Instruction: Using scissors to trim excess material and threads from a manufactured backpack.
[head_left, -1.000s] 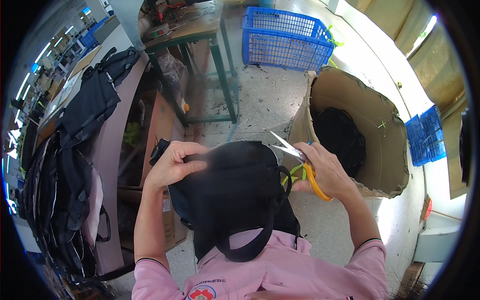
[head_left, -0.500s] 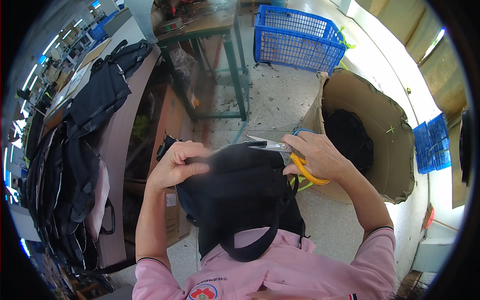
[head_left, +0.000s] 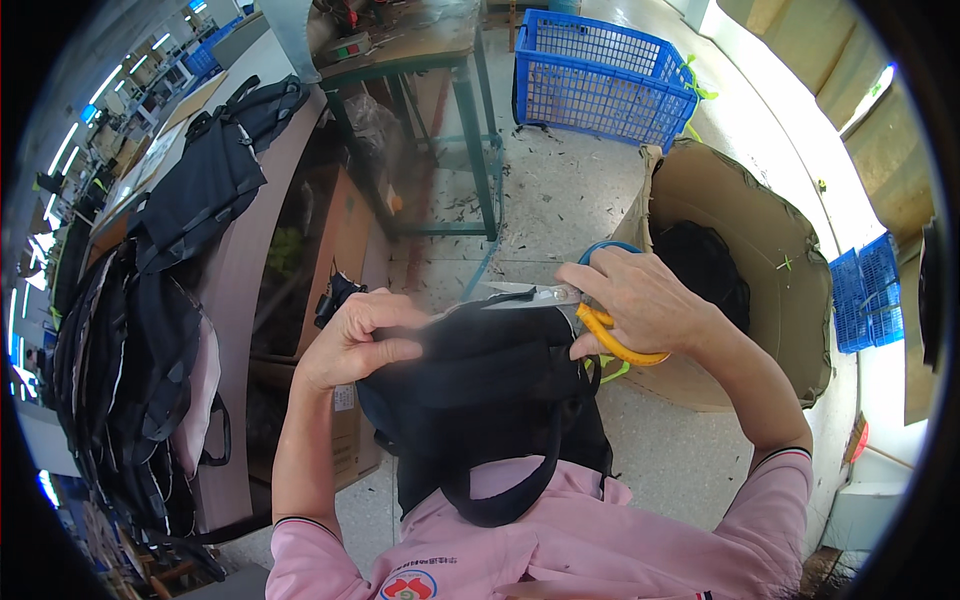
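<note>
A black fabric bag (head_left: 470, 390) with a strap loop hangs before me, its lower part against my pink shirt. My left hand (head_left: 362, 340) pinches the left end of its upper edge between thumb and fingers. In my right hand (head_left: 640, 300) is a pair of scissors (head_left: 622, 345) with one yellow and one blue handle loop. Their parted blades lie along the right part of the bag's upper edge, pointing left. My right thumb rests close to the bag's right corner.
Black bag pieces (head_left: 140, 370) are heaped on the table (head_left: 235, 260) at left. To the right stands a large cardboard bin (head_left: 780, 320) with black material inside. Ahead are a blue plastic basket (head_left: 600, 90) and a green-legged workbench (head_left: 465, 130). Scraps litter the floor.
My right hand and the scissors have shifted slightly to the right, and the handle loops are spread wider. The left hand keeps its pinch on the bag, a little lower.
</note>
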